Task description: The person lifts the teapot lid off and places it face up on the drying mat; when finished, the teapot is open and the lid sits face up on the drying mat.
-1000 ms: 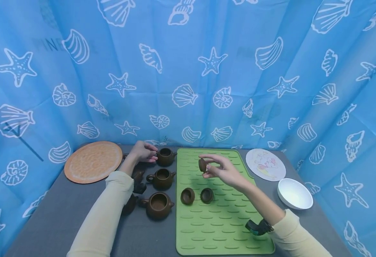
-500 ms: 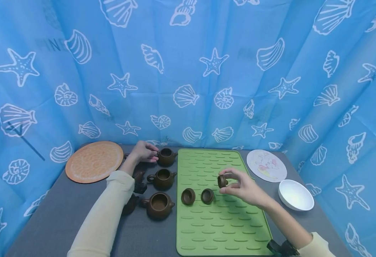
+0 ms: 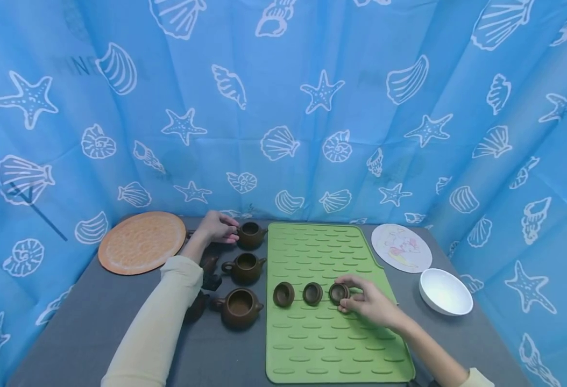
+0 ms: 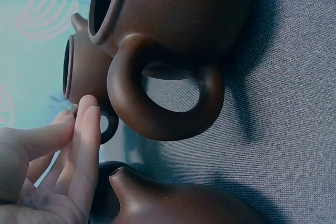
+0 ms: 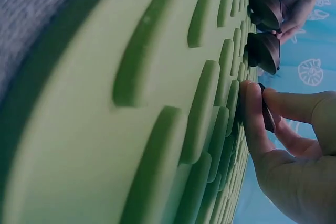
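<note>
Three lidless brown teapots stand in a column left of the green mat (image 3: pixel 312 344). My left hand (image 3: pixel 219 230) is at the far teapot (image 3: pixel 250 236), thumb and fingers pinching its handle, which they partly cover in the left wrist view. The middle teapot (image 3: pixel 246 269) and near teapot (image 3: pixel 240 310) have their handles to the left. On the mat, my right hand (image 3: pixel 370 303) pinches a small brown teapot lid (image 3: pixel 339 293), hollow side up, between thumb and fingers. Two similar upturned lids, one in the middle (image 3: pixel 312 294) and one at left (image 3: pixel 283 294), lie in line with it.
More brown teapots are partly hidden under my left forearm; one spouted pot (image 4: pixel 173 203) shows low in the left wrist view. An orange round mat (image 3: pixel 140 243) lies far left. At right are a round patterned mat (image 3: pixel 402 248) and a white bowl (image 3: pixel 445 292). A blue curtain (image 3: pixel 283 107) hangs behind.
My right hand has carried the lid toward me and right, turned it hollow side up and lowered it to the mat beside the other two. The left hand stays at the far teapot.
</note>
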Demonstrator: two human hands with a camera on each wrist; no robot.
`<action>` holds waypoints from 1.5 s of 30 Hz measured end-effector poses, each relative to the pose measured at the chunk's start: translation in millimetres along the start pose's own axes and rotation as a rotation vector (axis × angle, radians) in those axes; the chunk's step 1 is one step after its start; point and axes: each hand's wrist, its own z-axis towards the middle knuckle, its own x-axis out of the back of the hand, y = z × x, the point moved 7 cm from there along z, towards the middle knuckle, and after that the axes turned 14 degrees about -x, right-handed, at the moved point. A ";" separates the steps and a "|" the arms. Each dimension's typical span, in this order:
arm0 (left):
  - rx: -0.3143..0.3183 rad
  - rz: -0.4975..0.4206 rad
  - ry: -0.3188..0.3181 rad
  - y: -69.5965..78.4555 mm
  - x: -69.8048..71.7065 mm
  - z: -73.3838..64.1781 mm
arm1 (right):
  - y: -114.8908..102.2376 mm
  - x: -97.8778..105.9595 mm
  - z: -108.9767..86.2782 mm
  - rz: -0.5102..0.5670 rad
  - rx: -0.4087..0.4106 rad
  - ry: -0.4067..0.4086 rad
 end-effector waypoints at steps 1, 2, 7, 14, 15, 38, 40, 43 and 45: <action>-0.003 0.004 0.000 0.4 0.0 -0.2 | 0.3 -0.1 0.0 -0.014 0.003 0.008; -0.004 0.005 0.002 0.5 0.2 -0.4 | 0.3 -0.1 0.0 -0.027 0.006 0.014; -0.015 0.006 0.002 1.9 1.1 -1.6 | -0.9 -0.2 0.0 -0.115 0.027 0.055; -0.009 -0.006 -0.002 3.5 0.5 -2.2 | -2.4 -2.4 0.8 -0.216 0.042 0.085; -0.012 -0.005 -0.009 3.8 0.1 -2.1 | -2.7 -2.5 0.9 -0.226 0.041 0.089; 0.016 -0.012 -0.075 12.9 21.8 -10.5 | -17.1 3.4 3.6 -0.370 0.034 0.174; 0.010 -0.014 -0.081 12.7 24.4 -11.7 | -19.8 5.1 4.3 -0.383 0.024 0.198; -0.001 -0.018 -0.088 12.5 27.4 -13.5 | -23.6 9.6 5.2 -0.429 -0.011 0.263; -0.005 -0.021 -0.089 11.9 29.4 -14.5 | -25.7 12.6 4.9 -0.479 -0.039 0.312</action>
